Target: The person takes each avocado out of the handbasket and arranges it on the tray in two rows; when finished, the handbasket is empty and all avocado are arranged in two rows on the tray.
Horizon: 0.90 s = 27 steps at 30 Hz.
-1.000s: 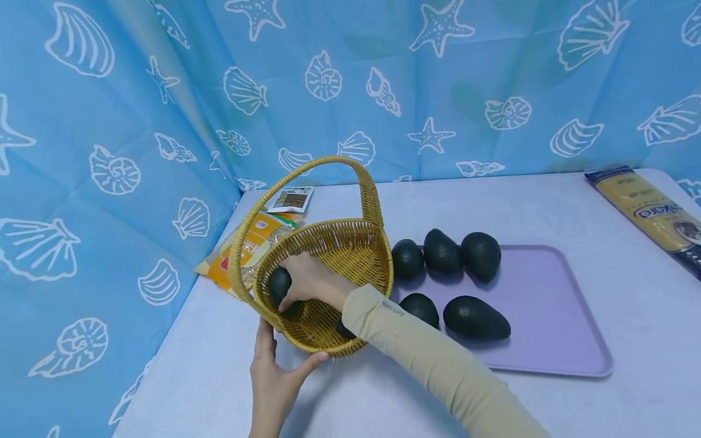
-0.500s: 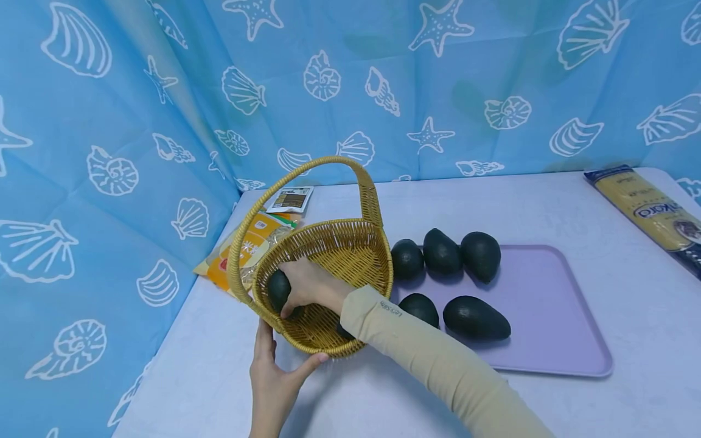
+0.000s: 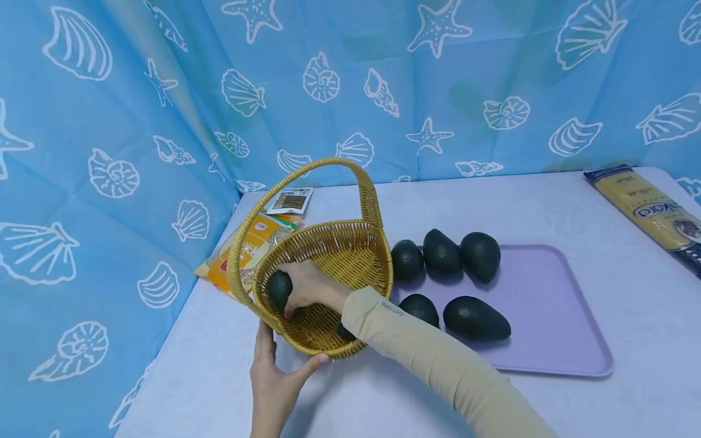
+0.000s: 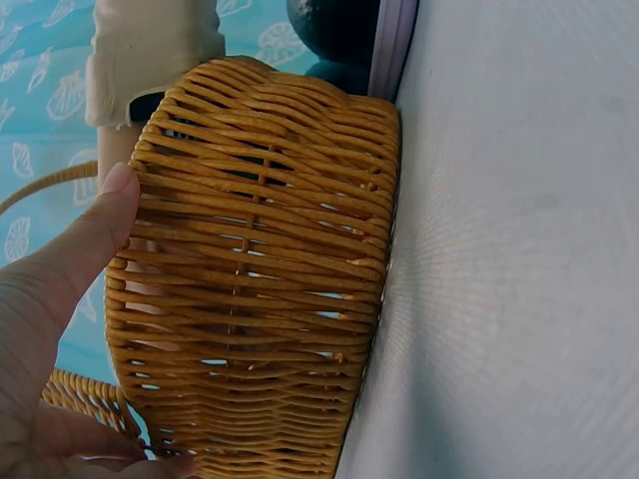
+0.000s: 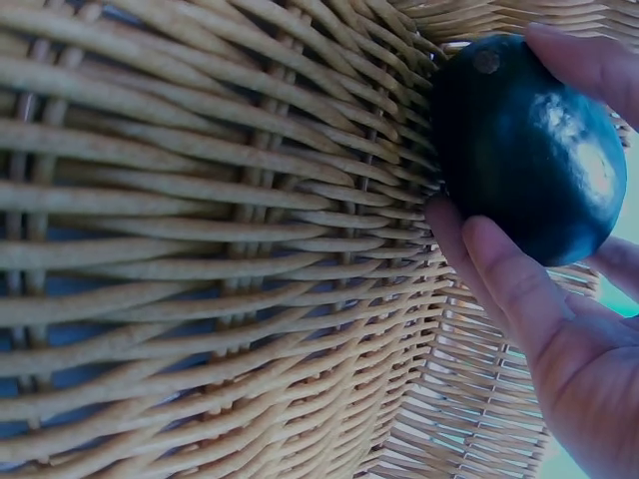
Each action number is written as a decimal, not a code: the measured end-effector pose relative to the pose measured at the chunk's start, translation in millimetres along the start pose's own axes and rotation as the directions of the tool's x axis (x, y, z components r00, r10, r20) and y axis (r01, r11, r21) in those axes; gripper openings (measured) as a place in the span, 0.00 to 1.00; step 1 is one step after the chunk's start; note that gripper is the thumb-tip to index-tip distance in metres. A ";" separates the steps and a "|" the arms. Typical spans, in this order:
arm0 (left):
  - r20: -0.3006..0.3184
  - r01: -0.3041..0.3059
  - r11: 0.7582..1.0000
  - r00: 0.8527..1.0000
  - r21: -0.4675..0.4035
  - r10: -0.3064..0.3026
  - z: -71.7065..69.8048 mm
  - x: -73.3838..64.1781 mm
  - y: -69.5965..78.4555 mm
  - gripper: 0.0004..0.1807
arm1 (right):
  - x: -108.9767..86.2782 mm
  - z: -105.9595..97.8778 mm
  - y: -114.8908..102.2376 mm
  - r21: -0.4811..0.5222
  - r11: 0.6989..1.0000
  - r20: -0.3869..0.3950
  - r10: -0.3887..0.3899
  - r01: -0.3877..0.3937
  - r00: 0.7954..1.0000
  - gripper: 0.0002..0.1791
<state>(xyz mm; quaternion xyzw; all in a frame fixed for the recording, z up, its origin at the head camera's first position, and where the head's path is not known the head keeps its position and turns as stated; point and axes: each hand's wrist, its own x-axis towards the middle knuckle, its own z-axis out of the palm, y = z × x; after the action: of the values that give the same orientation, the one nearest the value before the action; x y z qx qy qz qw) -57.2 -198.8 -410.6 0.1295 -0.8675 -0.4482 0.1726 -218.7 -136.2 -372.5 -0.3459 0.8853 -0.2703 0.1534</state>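
Note:
My right hand (image 3: pixel 308 287) reaches down into a wicker basket (image 3: pixel 356 261) with a tall arched handle. Its thumb and fingers hold a dark green avocado (image 5: pixel 529 150) against the basket's inner left end. Part of another avocado (image 3: pixel 345 331) shows inside, mostly hidden by my right sleeve. At the near left corner, my left hand (image 3: pixel 278 380) grips the basket from outside; the thumb (image 4: pixel 110 215) lies at the rim and the other fingers are along the side wall. To the basket's right, several avocados (image 3: pixel 476 318) lie on a purple tray (image 3: pixel 553 316).
Behind the basket's left end lie an orange food bag (image 3: pixel 241 255) and a small white packet (image 3: pixel 292 200). A long yellow and dark blue pack (image 3: pixel 652 210) lies at the far right. Blue shell-print curtain (image 3: pixel 328 79) closes off the back and left.
My right hand has shifted very slightly on the avocado at the basket's left end. The left hand, the basket and the tray stay where they were.

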 end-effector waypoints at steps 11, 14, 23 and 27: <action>-0.002 0.007 1.000 1.000 0.002 -0.007 -0.1 -0.1 1.8 0.66 | -1.3 -8.1 -0.3 0.073 0.997 -0.009 0.034 -0.033 0.999 0.48; 0.003 0.013 1.000 1.000 0.004 -0.013 -0.3 -0.2 2.4 0.66 | -1.0 -11.4 -0.3 0.105 0.994 -0.017 0.036 -0.034 0.999 0.48; 0.001 0.023 1.000 1.000 0.001 -0.023 -0.2 0.1 1.7 0.66 | -2.0 -31.4 -3.5 0.156 0.988 -0.050 0.017 -0.009 0.999 0.48; 0.005 0.032 0.999 0.999 0.011 -0.032 -0.3 0.1 1.4 0.66 | -3.9 -39.5 -7.3 0.169 0.986 -0.054 0.016 -0.007 0.998 0.49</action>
<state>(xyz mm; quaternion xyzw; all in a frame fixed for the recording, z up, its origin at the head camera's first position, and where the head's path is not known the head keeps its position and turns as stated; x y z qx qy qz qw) -57.2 -198.3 -409.3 0.1432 -0.8682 -0.4464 0.1624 -230.2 -123.3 -336.0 -0.3189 0.8651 -0.3528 0.1593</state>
